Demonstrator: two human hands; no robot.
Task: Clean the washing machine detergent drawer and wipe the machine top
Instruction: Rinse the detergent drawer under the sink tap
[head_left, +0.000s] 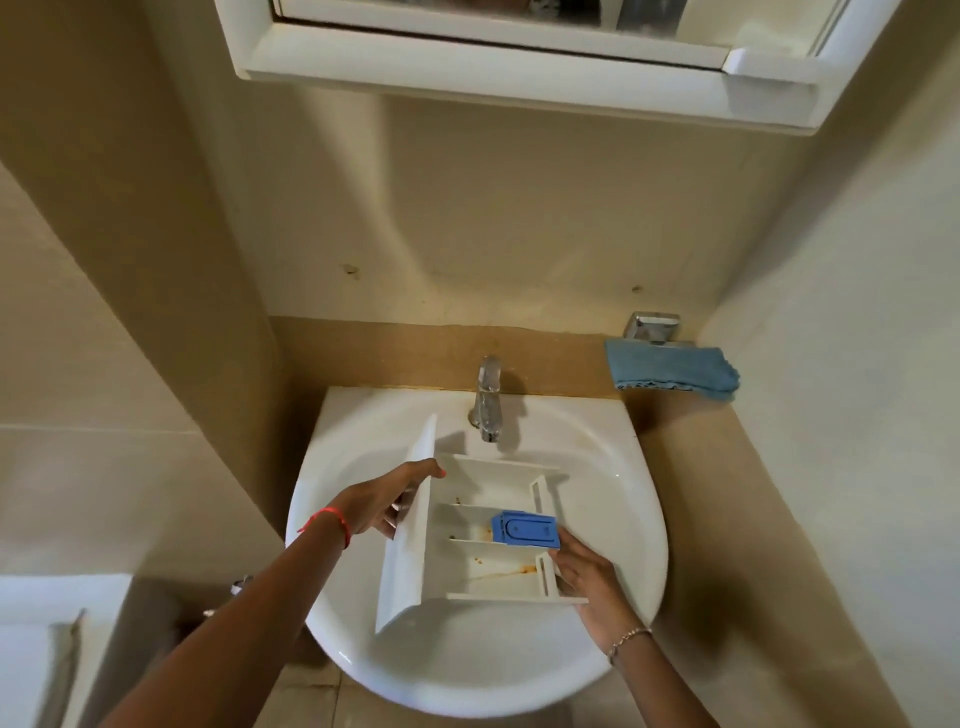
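A white detergent drawer (483, 566) is held over the white sink basin (613, 499), its front panel to the left. Brown and orange stains mark its compartments, and a blue insert (525, 529) sits in the middle one. My left hand (382, 501) grips the front panel, thumb over its top edge. My right hand (587, 577) holds the drawer's rear right end, fingers curled under the rim. A blue cloth (672, 371) hangs on a chrome holder at the right wall.
A chrome tap (487, 397) stands at the back of the basin, just beyond the drawer. A white mirror cabinet (519, 67) hangs overhead. Beige tiled walls close in on both sides. A white surface (31, 649) shows at the lower left.
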